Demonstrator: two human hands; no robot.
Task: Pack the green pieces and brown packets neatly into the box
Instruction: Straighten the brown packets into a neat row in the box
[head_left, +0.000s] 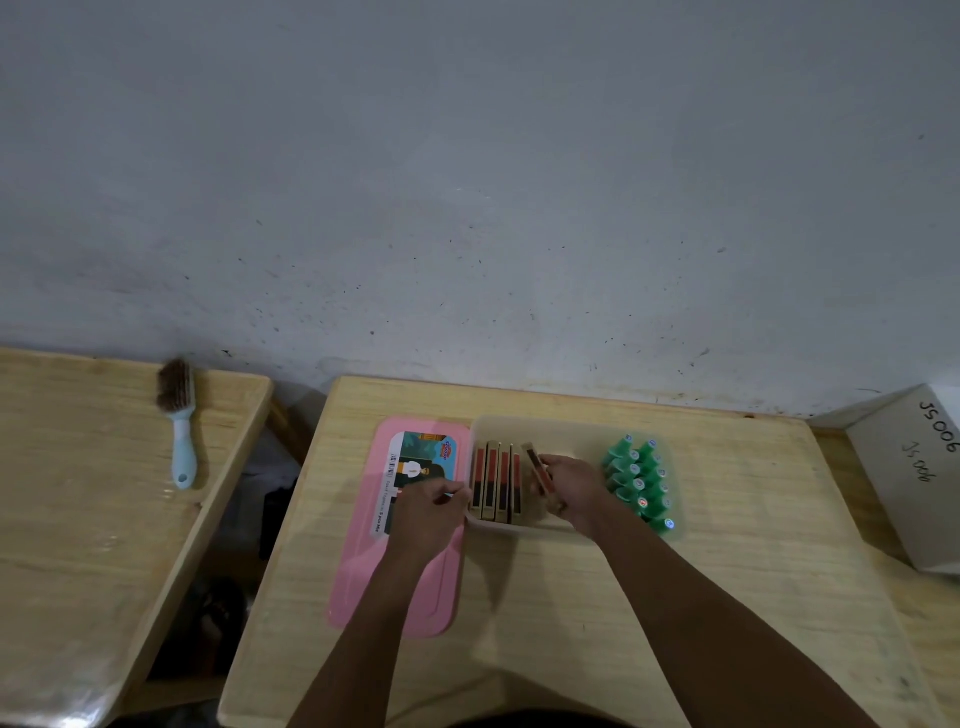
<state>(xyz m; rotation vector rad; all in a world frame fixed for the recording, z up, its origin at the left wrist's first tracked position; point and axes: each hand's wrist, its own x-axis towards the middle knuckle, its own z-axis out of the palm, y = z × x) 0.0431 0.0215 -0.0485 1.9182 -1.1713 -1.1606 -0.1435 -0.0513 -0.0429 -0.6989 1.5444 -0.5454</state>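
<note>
A pale wooden table (571, 597) is carrying a flat pink plastic lid (363, 587) lying just left of a translucent rectangular plastic box (519, 526). Inside the box, green cone-shaped pieces (640, 480) are filling the right end in rows, while four brown packets (496, 483) are standing on edge at the left end. The right hand (574, 491) is gripping a fifth brown packet (537, 467), tilted, its fingers clamped around it. The left hand (428, 512) is resting at the box's left wall, its fingers curled together.
</note>
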